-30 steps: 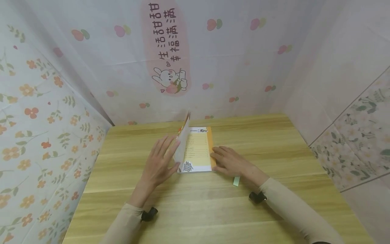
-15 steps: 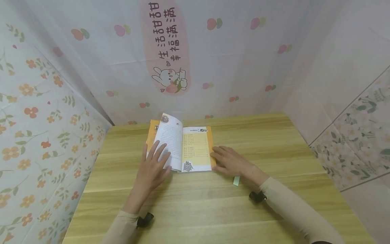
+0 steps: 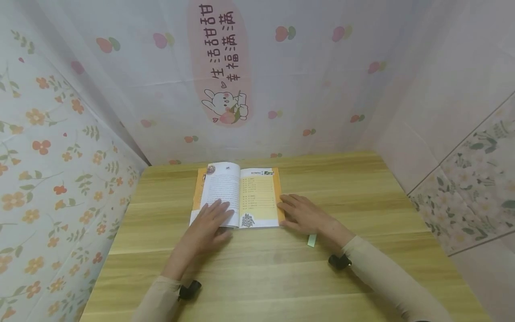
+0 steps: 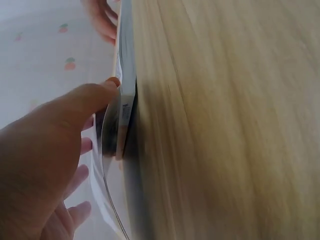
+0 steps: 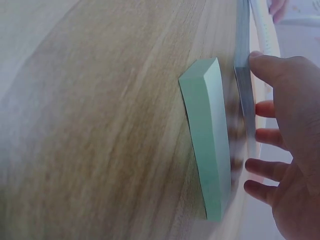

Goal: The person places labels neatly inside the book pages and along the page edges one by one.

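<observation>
Our left hand (image 3: pixel 207 226) lies relaxed over the lower part of the left page (image 3: pixel 221 185), fingers extended and gripping nothing, with the thumb out by the book's near edge; the left wrist view is soft there, so we cannot quite tell whether the thumb touches the paper. Our right hand (image 3: pixel 303 212) is loose too, its fingertips resting at the right edge of the book (image 3: pixel 261 192), and in the right wrist view we see its thumb against the near corner. The book lies open on the wood-grained counter (image 3: pixel 261 268), between the two hands. Its left page bows upward and carries lines of print with a small round picture in the upper left corner, while an orange strip (image 3: pixel 199 192) shows beyond its outer edge. The right page (image 3: pixel 257 212) lies flatter, with a yellow panel, an orange border down the right side and a drawing (image 3: pixel 247 220) in the lower left corner. A pale green block (image 5: pixel 207 140) rests on the counter near our right hand, apart from the book. We wear beige sleeves (image 3: pixel 396 281). Behind the counter hangs a pale cloth (image 3: pixel 322 94) printed with a rabbit (image 3: pixel 225 106), and on the left is a flowered cloth (image 3: pixel 52 179).
</observation>
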### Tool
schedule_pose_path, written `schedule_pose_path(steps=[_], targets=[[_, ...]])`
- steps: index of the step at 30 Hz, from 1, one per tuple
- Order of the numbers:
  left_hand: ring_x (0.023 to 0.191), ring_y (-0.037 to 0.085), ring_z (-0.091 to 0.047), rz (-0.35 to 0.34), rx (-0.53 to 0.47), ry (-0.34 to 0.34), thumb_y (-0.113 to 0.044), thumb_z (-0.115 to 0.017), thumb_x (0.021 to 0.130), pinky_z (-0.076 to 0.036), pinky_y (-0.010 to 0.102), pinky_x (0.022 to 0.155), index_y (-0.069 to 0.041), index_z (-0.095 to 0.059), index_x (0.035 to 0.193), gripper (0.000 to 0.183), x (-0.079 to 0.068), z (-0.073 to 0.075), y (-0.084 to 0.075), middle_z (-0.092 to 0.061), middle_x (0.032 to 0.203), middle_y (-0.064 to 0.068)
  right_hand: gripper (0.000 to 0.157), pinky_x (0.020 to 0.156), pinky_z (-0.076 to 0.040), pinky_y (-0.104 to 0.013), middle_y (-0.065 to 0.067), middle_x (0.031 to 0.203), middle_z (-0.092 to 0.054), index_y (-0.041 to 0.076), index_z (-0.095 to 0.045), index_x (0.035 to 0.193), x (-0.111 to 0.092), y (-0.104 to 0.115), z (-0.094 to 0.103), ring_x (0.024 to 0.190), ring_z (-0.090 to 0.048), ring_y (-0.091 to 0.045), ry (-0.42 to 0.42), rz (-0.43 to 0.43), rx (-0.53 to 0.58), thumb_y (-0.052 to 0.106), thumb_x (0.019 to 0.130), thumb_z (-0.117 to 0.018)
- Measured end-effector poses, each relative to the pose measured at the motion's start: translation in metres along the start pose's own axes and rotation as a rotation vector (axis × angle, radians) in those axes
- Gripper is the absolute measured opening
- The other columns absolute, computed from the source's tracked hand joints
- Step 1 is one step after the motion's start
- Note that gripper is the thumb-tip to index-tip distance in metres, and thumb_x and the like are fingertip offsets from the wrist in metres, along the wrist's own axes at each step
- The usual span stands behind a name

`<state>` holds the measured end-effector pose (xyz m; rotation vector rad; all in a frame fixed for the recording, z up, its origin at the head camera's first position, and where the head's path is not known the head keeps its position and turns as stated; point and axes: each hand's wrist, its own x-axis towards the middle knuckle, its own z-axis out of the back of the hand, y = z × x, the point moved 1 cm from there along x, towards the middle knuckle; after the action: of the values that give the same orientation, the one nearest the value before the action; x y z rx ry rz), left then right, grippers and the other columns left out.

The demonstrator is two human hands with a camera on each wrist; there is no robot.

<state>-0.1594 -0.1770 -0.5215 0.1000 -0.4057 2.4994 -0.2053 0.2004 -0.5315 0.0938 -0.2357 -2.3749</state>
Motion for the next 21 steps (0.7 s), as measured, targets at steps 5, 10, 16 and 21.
schedule_pose_path(steps=[5, 10, 16, 21], targets=[[0.171, 0.042, -0.039, 0.017, -0.029, 0.03, -0.044, -0.079, 0.105, -0.029, 0.066, 0.141, -0.011, -0.06, 0.164, 0.07, 0.009, -0.004, -0.001, -0.049, 0.179, 0.015, 0.068, 0.133, -0.042, -0.067, -0.024, 0.175, -0.049, 0.003, -0.058, 0.162, -0.001, 0.001, 0.0, 0.161, -0.049, -0.052, -0.012, -0.001, 0.016, 0.05, 0.113, -0.065], [0.174, 0.041, -0.032, 0.043, -0.022, 0.063, -0.052, -0.074, 0.107, -0.026, 0.066, 0.143, -0.011, -0.055, 0.167, 0.075, 0.025, -0.008, -0.003, -0.042, 0.183, 0.014, 0.067, 0.132, -0.043, -0.067, -0.024, 0.174, -0.051, 0.003, -0.059, 0.161, -0.001, 0.002, 0.0, 0.16, -0.05, -0.051, -0.023, 0.003, 0.012, 0.049, 0.113, -0.066], [0.176, 0.043, -0.025, 0.106, -0.029, 0.092, -0.061, -0.069, 0.107, -0.026, 0.071, 0.141, -0.014, -0.051, 0.17, 0.08, 0.04, -0.014, -0.004, -0.035, 0.186, 0.015, 0.067, 0.133, -0.042, -0.066, -0.023, 0.174, -0.05, 0.004, -0.059, 0.161, -0.001, 0.002, 0.001, 0.16, -0.05, -0.05, -0.017, 0.0, 0.027, 0.05, 0.113, -0.066], [0.177, 0.046, -0.02, 0.15, -0.026, 0.114, -0.069, -0.067, 0.105, -0.022, 0.074, 0.141, -0.018, -0.046, 0.173, 0.088, 0.046, -0.019, -0.004, -0.027, 0.189, 0.014, 0.067, 0.133, -0.042, -0.066, -0.024, 0.175, -0.05, 0.004, -0.059, 0.161, -0.001, 0.002, 0.001, 0.161, -0.05, -0.049, -0.016, -0.006, 0.035, 0.05, 0.112, -0.066]])
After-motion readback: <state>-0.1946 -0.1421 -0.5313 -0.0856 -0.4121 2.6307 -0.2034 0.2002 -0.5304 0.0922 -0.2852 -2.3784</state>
